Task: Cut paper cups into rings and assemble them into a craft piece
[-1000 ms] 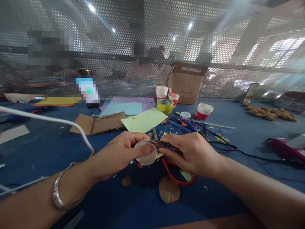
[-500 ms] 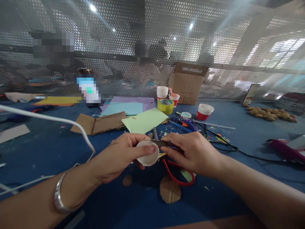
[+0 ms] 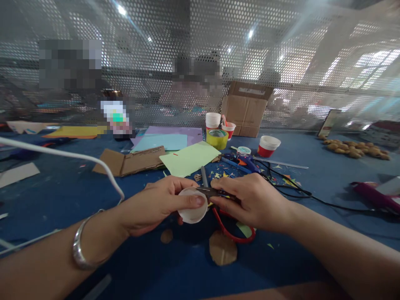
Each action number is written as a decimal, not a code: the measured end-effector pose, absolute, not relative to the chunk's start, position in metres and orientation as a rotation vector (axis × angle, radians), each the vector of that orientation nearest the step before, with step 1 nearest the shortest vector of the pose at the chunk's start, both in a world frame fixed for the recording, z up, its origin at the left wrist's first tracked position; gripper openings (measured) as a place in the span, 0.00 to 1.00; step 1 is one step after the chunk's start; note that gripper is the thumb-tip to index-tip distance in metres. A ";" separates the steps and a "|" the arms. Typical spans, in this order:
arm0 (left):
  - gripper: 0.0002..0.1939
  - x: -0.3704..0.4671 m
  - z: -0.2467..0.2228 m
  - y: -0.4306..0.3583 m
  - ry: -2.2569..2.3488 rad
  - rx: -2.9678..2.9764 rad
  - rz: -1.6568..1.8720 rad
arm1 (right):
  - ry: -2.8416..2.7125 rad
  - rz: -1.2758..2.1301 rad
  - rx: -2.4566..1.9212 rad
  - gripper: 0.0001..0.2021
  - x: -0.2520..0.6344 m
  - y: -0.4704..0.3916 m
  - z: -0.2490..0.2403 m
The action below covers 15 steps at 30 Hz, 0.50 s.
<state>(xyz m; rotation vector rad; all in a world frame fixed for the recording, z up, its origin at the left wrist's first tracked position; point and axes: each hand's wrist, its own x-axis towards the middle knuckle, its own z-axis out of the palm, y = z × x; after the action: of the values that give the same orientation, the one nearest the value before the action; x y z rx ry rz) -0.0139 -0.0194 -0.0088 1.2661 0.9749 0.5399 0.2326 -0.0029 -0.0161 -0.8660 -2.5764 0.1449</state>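
Between thumb and fingers, my left hand (image 3: 165,202) grips a small white round piece (image 3: 191,212), its face turned up to the camera. My right hand (image 3: 246,198) is closed round a dark-bladed cutting tool (image 3: 206,191), whose handle is mostly hidden by the fingers. The blade touches or nearly touches the top right rim of the white piece. Below my right hand lies a pair of red-handled scissors (image 3: 233,236). Two cardboard discs, a larger one (image 3: 223,250) and a smaller one (image 3: 166,236), rest on the blue table.
Green paper (image 3: 190,158) and folded cardboard (image 3: 142,161) lie beyond my hands. Farther back are yellow tape (image 3: 217,140), a red and white cup (image 3: 268,146) and a cardboard box (image 3: 245,110). Black cables (image 3: 300,192) run right; a white cable (image 3: 78,156) crosses left.
The white piece has tilted and shifted slightly down in my left hand. The blade has moved a little and lies more level at the rim. Both hands keep their grip.
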 end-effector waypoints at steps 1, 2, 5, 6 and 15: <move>0.18 -0.015 -0.009 -0.020 0.993 1.281 0.526 | -2.583 0.142 -0.857 0.15 0.233 -0.003 -0.016; 0.18 -0.015 -0.009 -0.021 1.014 1.301 0.512 | -2.589 0.137 -0.850 0.15 0.233 -0.004 -0.015; 0.19 -0.016 -0.008 -0.023 1.095 1.380 0.487 | -2.606 0.109 -0.842 0.15 0.232 -0.004 -0.015; 0.20 -0.015 -0.008 -0.023 1.113 1.399 0.495 | -2.608 0.095 -0.844 0.15 0.233 -0.004 -0.015; 0.17 -0.013 -0.004 -0.020 1.057 1.208 0.719 | -2.507 0.069 -0.833 0.14 0.235 0.002 -0.018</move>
<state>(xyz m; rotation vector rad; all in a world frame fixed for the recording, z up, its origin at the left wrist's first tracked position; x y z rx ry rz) -0.0129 -0.0196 -0.0036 1.2078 1.0574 0.7188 0.2349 0.0016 -0.0179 -0.8328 -2.5073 0.0688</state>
